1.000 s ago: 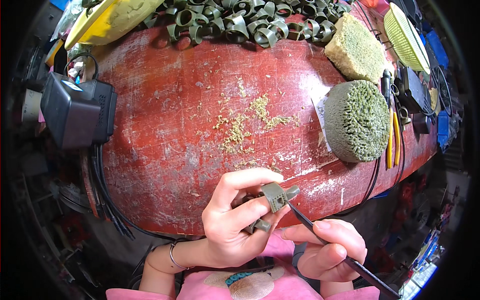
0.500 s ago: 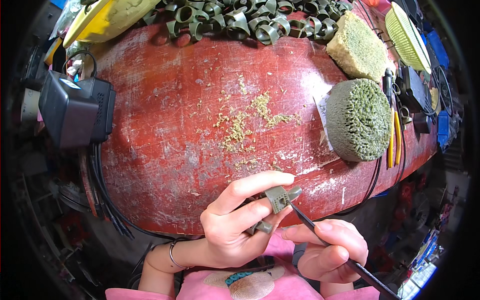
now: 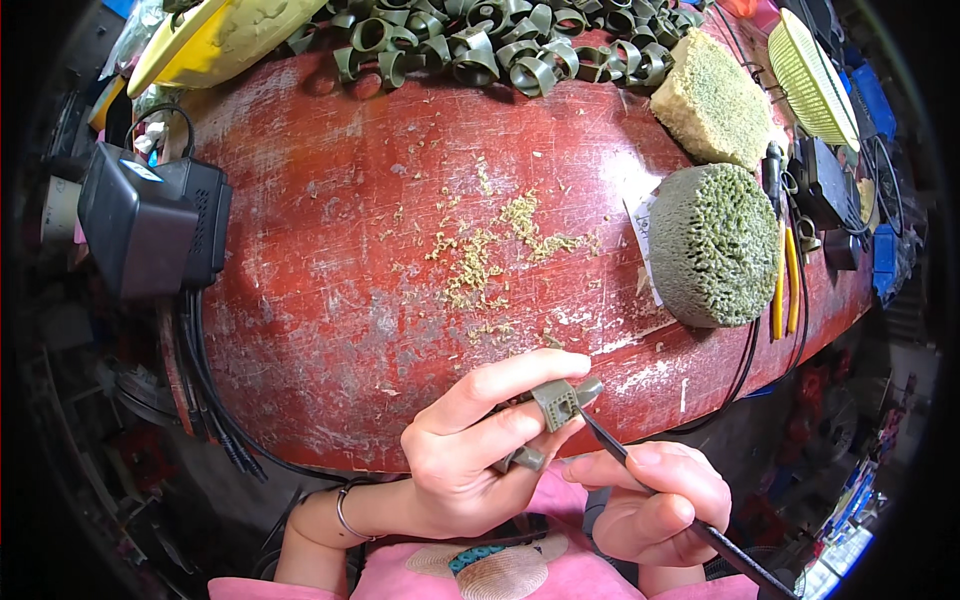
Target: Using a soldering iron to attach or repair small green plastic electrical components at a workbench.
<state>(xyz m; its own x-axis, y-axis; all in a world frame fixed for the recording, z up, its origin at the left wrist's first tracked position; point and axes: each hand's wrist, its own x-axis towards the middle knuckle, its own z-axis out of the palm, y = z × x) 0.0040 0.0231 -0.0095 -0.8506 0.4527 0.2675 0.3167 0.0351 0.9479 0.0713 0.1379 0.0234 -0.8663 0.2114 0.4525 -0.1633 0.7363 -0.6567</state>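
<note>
My left hand (image 3: 465, 460) is closed around dark olive-green ring pieces, one with a square, dotted-edged top (image 3: 557, 405) held up between the fingers and another (image 3: 523, 458) lower near the thumb. My right hand (image 3: 660, 500) grips a thin black pointed tool (image 3: 606, 436) like a pen, its tip at the right side of the upper piece's face; whether it touches cannot be made out exactly. Both hands are over the front edge of the scratched red table (image 3: 330, 300), where pale greenish shavings (image 3: 472, 270) lie scattered beyond them.
A heap of green rings (image 3: 480, 55) lines the back, beside a yellow bowl (image 3: 200, 45). A green textured block (image 3: 720, 250), tan block (image 3: 710, 95), pale basket (image 3: 810, 75), yellow-handled tools (image 3: 783, 280) and cables are at the right. A black device (image 3: 140, 220) stands left.
Over the last second my left fingers and the held piece have shifted slightly right and down, the piece turning a little. The tool's tip has stayed close beside it.
</note>
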